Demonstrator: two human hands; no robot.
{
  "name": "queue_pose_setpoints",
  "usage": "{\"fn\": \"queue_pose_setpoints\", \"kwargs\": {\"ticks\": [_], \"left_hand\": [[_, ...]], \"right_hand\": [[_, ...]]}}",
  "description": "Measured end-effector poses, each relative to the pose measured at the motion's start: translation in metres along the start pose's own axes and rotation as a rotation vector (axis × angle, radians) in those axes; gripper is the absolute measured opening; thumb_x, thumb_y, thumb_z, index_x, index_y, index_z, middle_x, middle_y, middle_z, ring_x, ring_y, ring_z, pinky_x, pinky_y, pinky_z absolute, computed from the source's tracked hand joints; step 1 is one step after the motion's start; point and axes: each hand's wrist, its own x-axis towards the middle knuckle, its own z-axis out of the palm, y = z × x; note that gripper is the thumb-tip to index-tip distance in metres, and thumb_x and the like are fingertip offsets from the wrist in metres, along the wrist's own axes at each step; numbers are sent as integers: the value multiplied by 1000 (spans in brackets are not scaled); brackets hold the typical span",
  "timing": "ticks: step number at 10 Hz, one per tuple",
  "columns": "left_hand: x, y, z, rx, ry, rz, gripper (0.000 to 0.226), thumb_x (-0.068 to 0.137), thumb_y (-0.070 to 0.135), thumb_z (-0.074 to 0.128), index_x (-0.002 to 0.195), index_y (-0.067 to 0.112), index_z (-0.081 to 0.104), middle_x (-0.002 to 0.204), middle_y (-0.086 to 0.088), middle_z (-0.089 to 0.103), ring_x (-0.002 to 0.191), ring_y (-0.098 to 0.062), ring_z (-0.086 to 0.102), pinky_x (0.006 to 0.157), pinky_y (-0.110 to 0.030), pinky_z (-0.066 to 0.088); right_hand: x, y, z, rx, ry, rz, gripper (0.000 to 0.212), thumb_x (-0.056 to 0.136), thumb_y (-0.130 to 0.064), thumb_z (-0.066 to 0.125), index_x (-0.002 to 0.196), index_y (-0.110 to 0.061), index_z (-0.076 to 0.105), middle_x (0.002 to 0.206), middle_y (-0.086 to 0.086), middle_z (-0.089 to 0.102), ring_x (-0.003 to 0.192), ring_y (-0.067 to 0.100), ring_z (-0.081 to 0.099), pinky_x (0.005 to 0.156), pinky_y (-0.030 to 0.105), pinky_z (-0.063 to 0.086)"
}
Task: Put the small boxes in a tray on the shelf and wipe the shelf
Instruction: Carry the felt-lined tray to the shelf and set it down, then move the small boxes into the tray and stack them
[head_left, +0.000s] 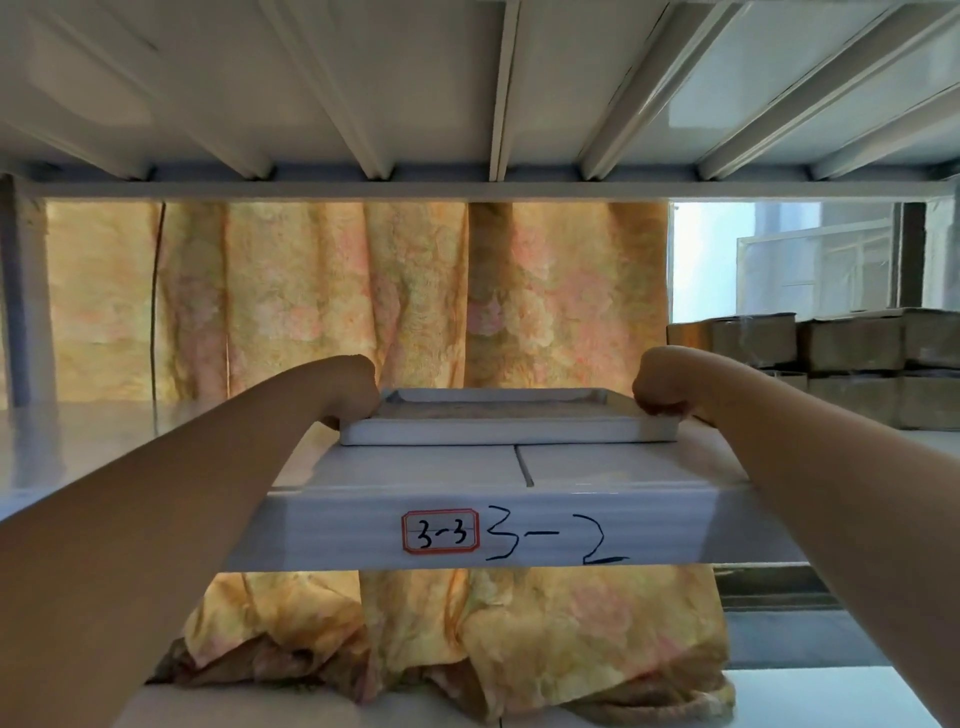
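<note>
Shelf (426, 467), front edge marked 3-3 and 3-2, carries a white tray (509, 431) lying flat. Left hand (353, 389) and right hand (660, 384) each grip an end rim. Tray judged stiff, light; end rims suit carrying. Small boxes (852, 343) stacked far right.

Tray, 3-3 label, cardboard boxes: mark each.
tray (509, 432): head view, front wall.
3-3 label (440, 531): head view, centre of sticker.
cardboard boxes (852, 345): head view, front face of an upper box.
</note>
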Motion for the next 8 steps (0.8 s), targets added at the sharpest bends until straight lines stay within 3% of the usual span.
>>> {"fn": "queue_pose_setpoints", "kwargs": {"ticks": [1, 2, 3, 4, 5, 7, 8], "left_hand": [[-1, 17, -2, 64, 24, 5, 30, 94, 2, 42, 67, 7, 54, 66, -8, 48, 54, -12, 38, 50, -20, 33], [-2, 44, -1, 119, 92, 69, 21, 91, 10, 46, 104, 0, 59, 103, -13, 61, 91, -26, 60, 75, -36, 50], [2, 82, -3, -43, 267, 168, 30, 86, 10, 48, 114, 6, 58, 118, -12, 58, 103, -28, 56, 78, -32, 47], [3, 121, -10, -192, 400, 316, 55, 84, 13, 47, 139, 14, 44, 137, -10, 50, 119, -30, 51, 93, -38, 49], [-3, 158, -18, -286, 509, 449, 52, 91, 22, 45, 142, 18, 39, 144, -8, 44, 129, -28, 43, 101, -40, 43], [-19, 233, -25, -444, 518, 609, 44, 96, 29, 45, 138, 18, 43, 142, -8, 49, 121, -27, 51, 87, -28, 40], [-18, 269, -25, -536, 434, 630, 40, 97, 31, 44, 133, 13, 48, 138, -9, 52, 117, -26, 54, 83, -26, 38]], "right_hand": [[5, 6, -3, -38, -105, -24, 22, 91, -1, 41, 72, -6, 52, 64, 6, 51, 51, 12, 48, 47, 15, 41], [12, 12, -7, 176, -12, -82, 22, 87, -1, 52, 66, -6, 48, 67, 8, 53, 55, 18, 53, 48, 23, 46], [17, 14, -15, 281, 332, -177, 11, 86, -10, 54, 85, -2, 60, 91, 13, 64, 77, 30, 61, 63, 29, 46], [17, 17, -23, 346, 650, -209, 30, 88, -15, 49, 114, -14, 63, 106, 11, 67, 88, 30, 64, 68, 28, 46], [13, 35, -40, 294, 894, -234, 35, 90, -21, 44, 121, -26, 60, 111, 5, 68, 100, 27, 62, 77, 31, 47], [22, 106, -59, 245, 907, -192, 35, 89, -15, 45, 117, -20, 64, 119, 6, 62, 121, 27, 46, 91, 37, 43], [29, 136, -64, 246, 784, -97, 31, 88, -18, 46, 111, -17, 67, 115, 8, 64, 117, 30, 50, 90, 37, 46]]}}
